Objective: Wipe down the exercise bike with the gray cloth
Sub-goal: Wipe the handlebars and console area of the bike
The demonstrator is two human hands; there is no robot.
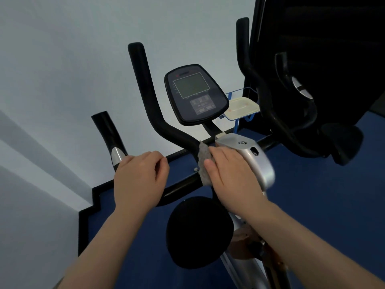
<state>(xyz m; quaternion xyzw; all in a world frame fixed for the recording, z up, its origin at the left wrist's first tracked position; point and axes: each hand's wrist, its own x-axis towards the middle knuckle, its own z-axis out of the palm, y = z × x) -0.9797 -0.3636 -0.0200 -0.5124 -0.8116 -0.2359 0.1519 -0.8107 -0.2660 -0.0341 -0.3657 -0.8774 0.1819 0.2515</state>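
The gray cloth (203, 163) sits near the centre of the frame, bunched against the black handlebar (158, 122) where the bar bends down to meet the silver stem housing (252, 157) of the exercise bike. The right hand (231, 174) presses the cloth to that joint, its fingers lying over the fabric with the thumb along its lower edge, so the cloth is held between hand and bar; whether the fingers wrap fully round it cannot be told. The left hand (138, 180), left of centre, is curled over the lower handlebar loop just below the chrome pulse sensor (117, 156) and appears to be steadying the bike; it holds no cloth. The two hands are near each other but apart, with a short stretch of bar between them. Judging from this, the wiping is under way at the middle of the handlebars. What has already been cleaned cannot be read from the surfaces, as nothing shows streaks or dust. Seemingly still to do are the console (195, 94) with its screen in the upper centre, the tall upright grips, the left-hand sensor grip, the round black saddle (198, 232) at lower centre, and the frame below it. A second machine (302, 101) fills the upper right and is not part of the job.
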